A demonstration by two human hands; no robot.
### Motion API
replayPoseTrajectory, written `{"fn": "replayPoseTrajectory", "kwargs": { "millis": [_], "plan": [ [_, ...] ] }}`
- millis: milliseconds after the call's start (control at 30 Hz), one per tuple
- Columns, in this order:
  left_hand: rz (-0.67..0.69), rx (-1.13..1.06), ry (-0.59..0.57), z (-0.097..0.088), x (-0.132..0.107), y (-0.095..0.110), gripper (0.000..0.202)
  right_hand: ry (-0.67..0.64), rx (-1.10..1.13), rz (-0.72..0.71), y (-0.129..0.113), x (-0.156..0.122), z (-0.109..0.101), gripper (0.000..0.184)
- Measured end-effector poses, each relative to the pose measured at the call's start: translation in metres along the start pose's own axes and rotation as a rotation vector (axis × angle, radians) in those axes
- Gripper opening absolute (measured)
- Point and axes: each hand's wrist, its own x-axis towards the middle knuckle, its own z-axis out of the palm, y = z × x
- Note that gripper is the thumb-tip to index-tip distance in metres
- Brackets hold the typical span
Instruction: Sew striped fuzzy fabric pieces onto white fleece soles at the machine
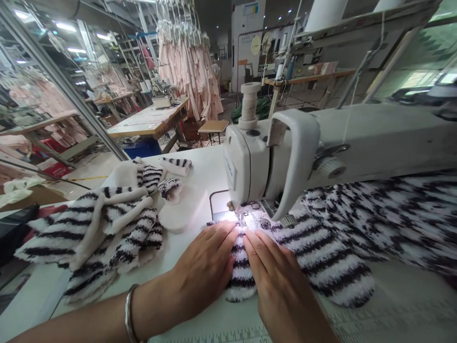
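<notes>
A small black-and-white striped plush fabric piece [242, 281] lies under the needle area of a sewing machine [246, 162], its rounded end toward me. My left hand [205, 267] presses on its left side, fingers together and fingertips close to the lit presser foot [243, 219]. From the right, my right hand [276, 276] holds the same piece, fingers bent and pressed together near the needle. Both thumbs are partly hidden. The fabric's far end disappears beneath my fingers and the machine head.
Striped plush pieces [117, 224] are heaped on the left of the white table [209, 157]. More striped fabric [332, 262] lies right, under the machine arm. A printed ruler scale [228, 333] runs along the front. Pink garments [189, 76] hang behind.
</notes>
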Motion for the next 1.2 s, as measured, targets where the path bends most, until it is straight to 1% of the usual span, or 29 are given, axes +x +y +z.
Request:
{"fn": "replayPoseTrajectory", "kwargs": {
  "millis": [100,200,267,367,467,567,733,900,1033,1133,1200],
  "plan": [
    [0.035,-0.053,0.005,-0.009,-0.001,-0.003,0.039,-0.042,0.111,0.009,0.012,-0.006,-0.006,0.054],
    [0.069,-0.169,-0.026,-0.028,-0.001,-0.008,0.03,-0.113,0.177,-0.019,0.023,-0.018,-0.024,0.057],
    [0.105,-0.234,-0.064,-0.039,0.0,-0.01,0.024,-0.117,0.155,-0.049,0.021,-0.028,-0.036,0.057],
    [0.195,-0.294,-0.148,-0.047,-0.001,-0.01,0.02,-0.117,0.056,-0.102,0.004,-0.042,-0.046,0.049],
    [0.249,-0.286,-0.211,-0.043,-0.004,-0.008,0.022,-0.12,-0.071,-0.117,-0.015,-0.053,-0.042,0.04],
    [0.258,-0.268,-0.229,-0.036,-0.006,-0.008,0.023,-0.07,-0.117,-0.118,-0.023,-0.057,-0.034,0.041],
    [0.247,-0.263,-0.212,-0.035,-0.004,-0.013,0.023,0.001,-0.08,-0.06,-0.019,-0.048,-0.023,0.046],
    [0.212,-0.261,-0.213,-0.036,0.004,-0.023,0.024,-0.021,-0.044,-0.036,-0.016,-0.033,-0.017,0.046],
    [0.206,-0.259,-0.179,-0.035,0.012,-0.03,0.023,-0.048,0.0,0.042,-0.015,-0.023,-0.009,0.052],
    [0.208,-0.26,-0.163,-0.034,0.014,-0.035,0.026,0.007,0.033,0.077,-0.013,-0.016,-0.002,0.052],
    [0.202,-0.254,-0.166,-0.032,0.014,-0.039,0.03,0.016,0.065,0.077,-0.01,-0.011,0.001,0.052]
  ]
}}
